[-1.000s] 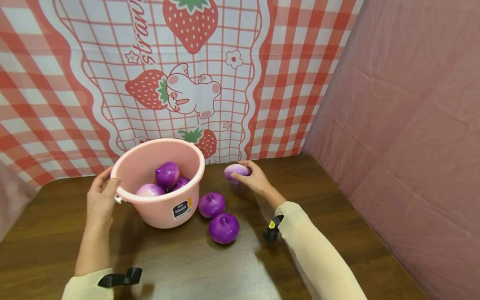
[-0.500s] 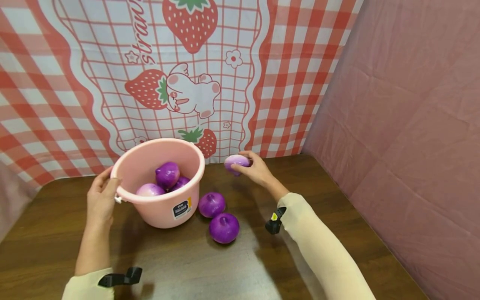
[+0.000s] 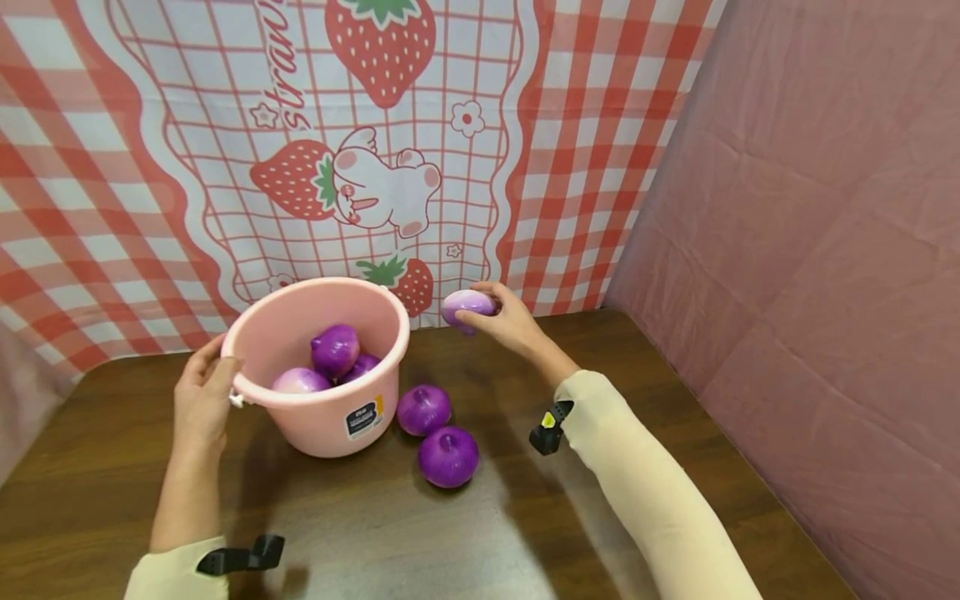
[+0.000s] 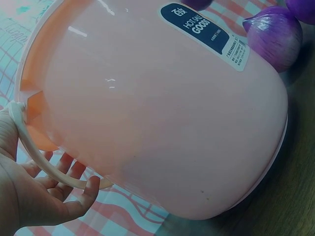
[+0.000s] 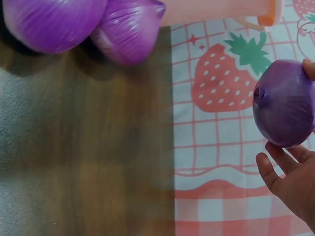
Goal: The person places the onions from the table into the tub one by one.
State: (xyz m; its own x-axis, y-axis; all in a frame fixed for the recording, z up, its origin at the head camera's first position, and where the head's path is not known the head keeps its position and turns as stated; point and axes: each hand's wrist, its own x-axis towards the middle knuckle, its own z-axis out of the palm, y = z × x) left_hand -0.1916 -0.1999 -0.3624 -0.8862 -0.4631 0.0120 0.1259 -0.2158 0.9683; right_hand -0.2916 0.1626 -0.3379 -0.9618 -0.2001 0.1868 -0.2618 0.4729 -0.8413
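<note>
A pink bucket [image 3: 330, 425] stands on the left of the table, its rim held at the left side by my left hand [image 3: 201, 400]. Inside it lie purple onions [image 3: 335, 350], one of them showing a pale end. My right hand [image 3: 513, 323] holds another onion [image 3: 467, 307], pale on top and purple below, above the back of the table to the right of the bucket. In the left wrist view, the fingers [image 4: 74, 206] curl round the bucket's handle [image 4: 49, 169] and rim. Thumb and fingers pinch the raised onion [image 5: 284, 103] from opposite sides in the right wrist view.
Two purple onions sit on the wooden table [image 3: 390, 542] right of the bucket: one onion [image 3: 424, 410] beside its wall, the other onion [image 3: 448, 457] nearer the front. A red-and-white strawberry cloth [image 3: 577, 167] hangs behind, and a pink cloth [image 3: 795, 208] hangs at the right.
My right hand has lifted the onion off the table, raising it upward and slightly left. The left hand, the bucket and the two onions on the table have stayed put.
</note>
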